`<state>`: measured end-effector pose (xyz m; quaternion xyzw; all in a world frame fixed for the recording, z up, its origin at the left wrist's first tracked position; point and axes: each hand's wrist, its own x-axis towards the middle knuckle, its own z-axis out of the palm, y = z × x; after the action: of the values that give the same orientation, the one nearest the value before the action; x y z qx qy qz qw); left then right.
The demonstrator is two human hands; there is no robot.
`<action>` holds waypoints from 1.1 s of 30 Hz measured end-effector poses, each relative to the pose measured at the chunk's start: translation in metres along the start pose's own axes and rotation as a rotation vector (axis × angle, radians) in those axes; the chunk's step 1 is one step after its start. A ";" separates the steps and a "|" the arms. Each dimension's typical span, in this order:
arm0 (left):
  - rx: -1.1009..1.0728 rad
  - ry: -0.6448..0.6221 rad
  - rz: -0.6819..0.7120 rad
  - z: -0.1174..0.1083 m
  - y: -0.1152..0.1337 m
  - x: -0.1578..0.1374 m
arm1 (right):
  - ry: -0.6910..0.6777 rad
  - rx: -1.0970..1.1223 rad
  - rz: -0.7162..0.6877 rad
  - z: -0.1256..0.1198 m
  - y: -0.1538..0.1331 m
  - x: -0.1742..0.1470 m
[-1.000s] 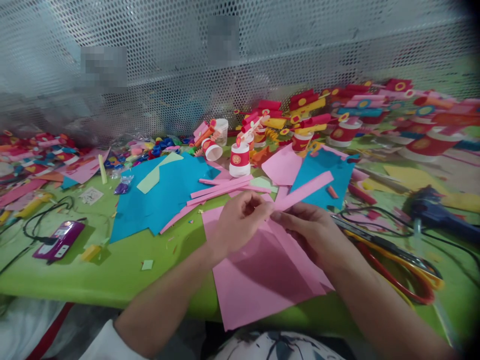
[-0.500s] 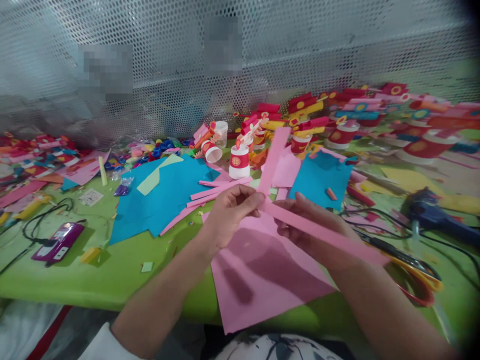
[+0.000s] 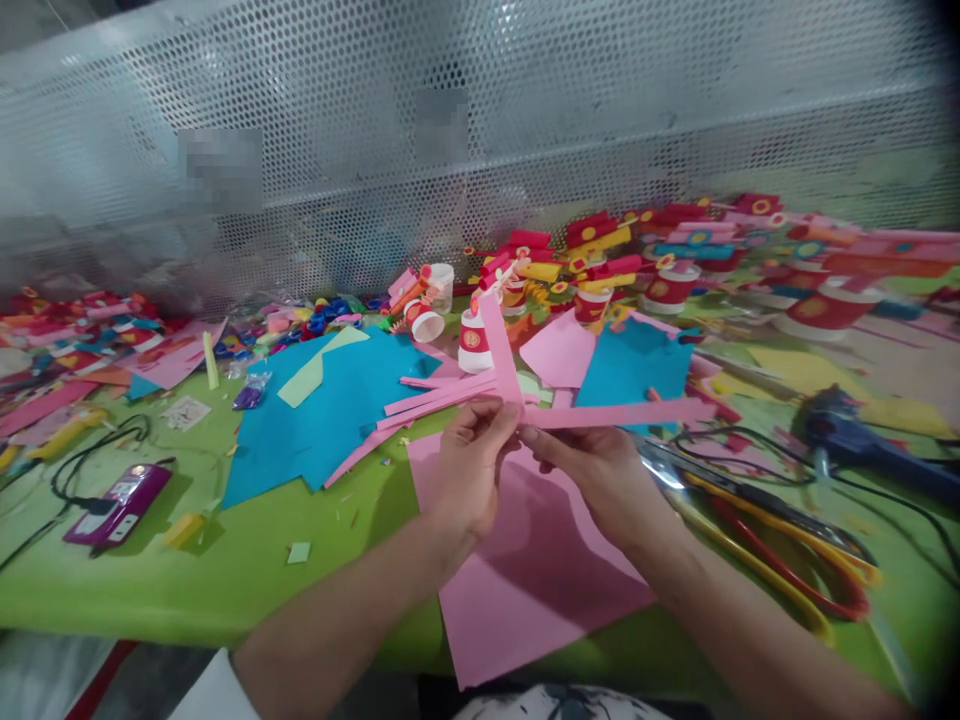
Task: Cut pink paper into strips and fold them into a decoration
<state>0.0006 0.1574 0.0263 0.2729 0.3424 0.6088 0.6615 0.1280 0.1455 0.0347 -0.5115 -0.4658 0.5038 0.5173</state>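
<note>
The L-shaped pink strip (image 3: pixel 630 413) has turned since the earlier frame: one length now points beyond the pink sheet (image 3: pixel 540 590), the other to its right. The corner, over the sheet's far part, is pinched by the left hand (image 3: pixel 472 460); the right hand's (image 3: pixel 600 475) grip pinches just beside, nearer the rightward length.
</note>
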 end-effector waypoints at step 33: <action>0.269 -0.127 -0.044 0.002 0.014 -0.012 | -0.012 0.187 -0.069 -0.017 0.004 -0.005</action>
<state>-0.0069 0.1473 0.0396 0.3897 0.3843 0.5243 0.6524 0.1441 0.1395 0.0302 -0.4413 -0.4372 0.5300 0.5772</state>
